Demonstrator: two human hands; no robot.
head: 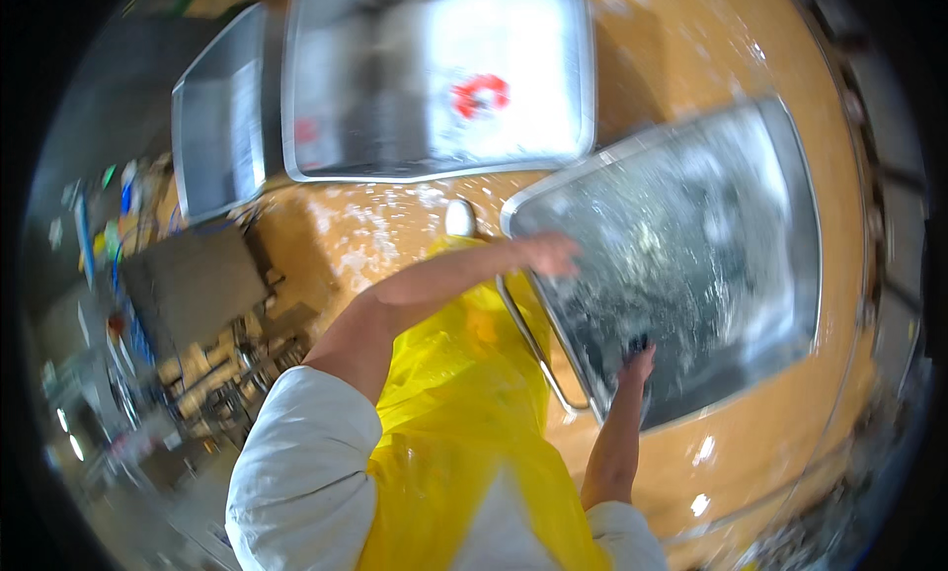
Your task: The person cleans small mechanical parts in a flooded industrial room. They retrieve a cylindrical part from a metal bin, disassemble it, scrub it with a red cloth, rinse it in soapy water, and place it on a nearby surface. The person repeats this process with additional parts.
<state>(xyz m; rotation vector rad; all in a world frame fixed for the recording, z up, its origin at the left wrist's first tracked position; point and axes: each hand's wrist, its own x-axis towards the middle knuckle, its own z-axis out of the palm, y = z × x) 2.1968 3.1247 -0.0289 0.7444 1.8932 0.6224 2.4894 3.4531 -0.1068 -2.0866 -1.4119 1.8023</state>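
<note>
Before me stands a stainless-steel tub cart [785,200], set at an angle, with a bent tube handle [544,371] on its near side. Water splashes and streaks [652,252] blur across its inside. My right hand [638,360] reaches over the near rim, closed around a small dark object [637,343]; blur leaves its kind unclear, perhaps a nozzle. My left hand [552,254] is over the tub's left corner, blurred, its fingers apart with nothing visible in them. A yellow plastic apron [444,393] covers my front.
A second steel tub [444,177] with a red mark inside stands ahead, and another steel bin [218,141] beside it. The orange floor [355,230] is wet. At left are a grey flat-topped unit [192,282] and blue hoses or cables [133,326].
</note>
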